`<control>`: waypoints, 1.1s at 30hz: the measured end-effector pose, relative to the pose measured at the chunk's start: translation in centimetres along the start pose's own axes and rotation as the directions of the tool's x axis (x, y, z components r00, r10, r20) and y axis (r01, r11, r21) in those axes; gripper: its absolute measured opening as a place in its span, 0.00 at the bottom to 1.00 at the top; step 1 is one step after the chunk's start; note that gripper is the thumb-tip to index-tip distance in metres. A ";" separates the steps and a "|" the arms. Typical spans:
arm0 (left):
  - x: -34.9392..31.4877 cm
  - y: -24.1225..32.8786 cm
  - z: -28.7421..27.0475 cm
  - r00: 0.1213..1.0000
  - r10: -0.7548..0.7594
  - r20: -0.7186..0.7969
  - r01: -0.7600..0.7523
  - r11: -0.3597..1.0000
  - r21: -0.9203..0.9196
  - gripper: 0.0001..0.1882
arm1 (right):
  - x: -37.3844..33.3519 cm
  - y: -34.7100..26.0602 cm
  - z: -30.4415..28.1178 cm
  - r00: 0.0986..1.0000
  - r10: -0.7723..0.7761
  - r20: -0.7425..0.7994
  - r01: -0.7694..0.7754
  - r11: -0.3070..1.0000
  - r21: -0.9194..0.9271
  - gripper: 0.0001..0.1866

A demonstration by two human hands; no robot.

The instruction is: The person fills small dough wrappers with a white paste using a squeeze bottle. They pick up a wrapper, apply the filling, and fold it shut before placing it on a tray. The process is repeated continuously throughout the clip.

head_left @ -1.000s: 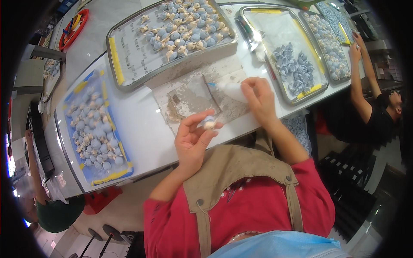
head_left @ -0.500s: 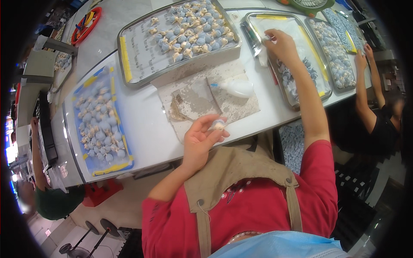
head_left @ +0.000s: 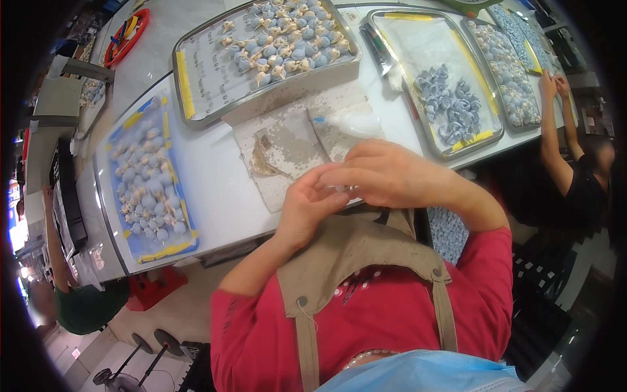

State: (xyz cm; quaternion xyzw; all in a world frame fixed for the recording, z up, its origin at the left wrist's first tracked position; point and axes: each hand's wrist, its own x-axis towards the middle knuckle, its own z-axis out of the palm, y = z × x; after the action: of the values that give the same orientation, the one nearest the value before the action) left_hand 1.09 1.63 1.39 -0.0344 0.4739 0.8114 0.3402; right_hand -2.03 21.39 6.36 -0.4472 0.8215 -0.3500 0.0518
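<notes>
My left hand (head_left: 305, 208) is raised in front of my apron, its fingers closed round a small pale figurine (head_left: 346, 189). Only a sliver of that figurine shows; the fingers cover the rest. Over it comes my right hand (head_left: 388, 171), fingers bent and pinched together at the left fingertips. Whether a small piece is between the right fingers is hidden. Just beyond both hands lies a stained, whitish board (head_left: 287, 147). A white squeeze bottle with a blue tip (head_left: 356, 124) rests on it. Blue-grey petal-like pieces (head_left: 450, 104) lie in a metal tray (head_left: 418, 46) to the right.
A large metal tray (head_left: 204, 72) of blue-and-cream figurines stands at the back. At left, a blue tray (head_left: 134, 238) holds more. Another filled tray (head_left: 503, 72) is far right. A red basket (head_left: 130, 36) sits far left. Co-workers' arms (head_left: 555, 124) show at both sides.
My right hand has come back from the tray of blue-grey pieces to meet my left hand. The left hand has stayed nearly in place, and its figurine is now mostly covered.
</notes>
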 end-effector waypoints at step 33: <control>-0.5 -0.3 0.1 0.872 0.489 -0.008 -0.421 0.759 0.496 0.16 | -1.3 -1.8 4.9 0.793 0.115 -0.598 -0.202 0.976 -0.080 0.13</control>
State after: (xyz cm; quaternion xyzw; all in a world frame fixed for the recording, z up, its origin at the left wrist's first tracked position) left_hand 1.67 1.50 1.40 0.1117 0.6756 0.7222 0.0970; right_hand 1.95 19.19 3.51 -0.2481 0.8539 -0.4073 -0.2081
